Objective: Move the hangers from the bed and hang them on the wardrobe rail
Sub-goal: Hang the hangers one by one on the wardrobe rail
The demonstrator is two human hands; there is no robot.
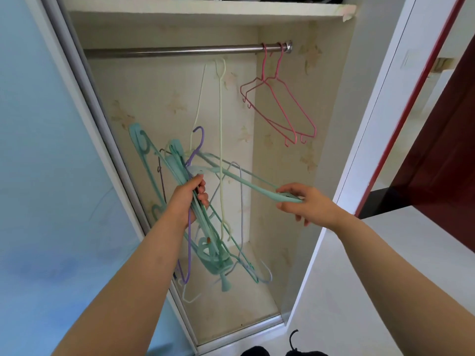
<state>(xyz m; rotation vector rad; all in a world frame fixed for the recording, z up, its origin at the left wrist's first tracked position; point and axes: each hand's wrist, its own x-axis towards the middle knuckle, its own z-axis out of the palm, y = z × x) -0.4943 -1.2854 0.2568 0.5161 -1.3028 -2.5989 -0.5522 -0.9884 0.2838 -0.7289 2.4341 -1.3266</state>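
Your left hand (189, 199) is gripping a tangled bunch (205, 227) of thin wire and flat plastic hangers, your right hand (304, 201) is pinching one teal hanger (246, 182) by its flat end, two pink wire hangers (280, 109) are hanging on the steel rail (174, 50).

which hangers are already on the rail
The two pink wire hangers, hooked at the right end of the rail. All the green, purple and pale ones are bunched in the left hand.
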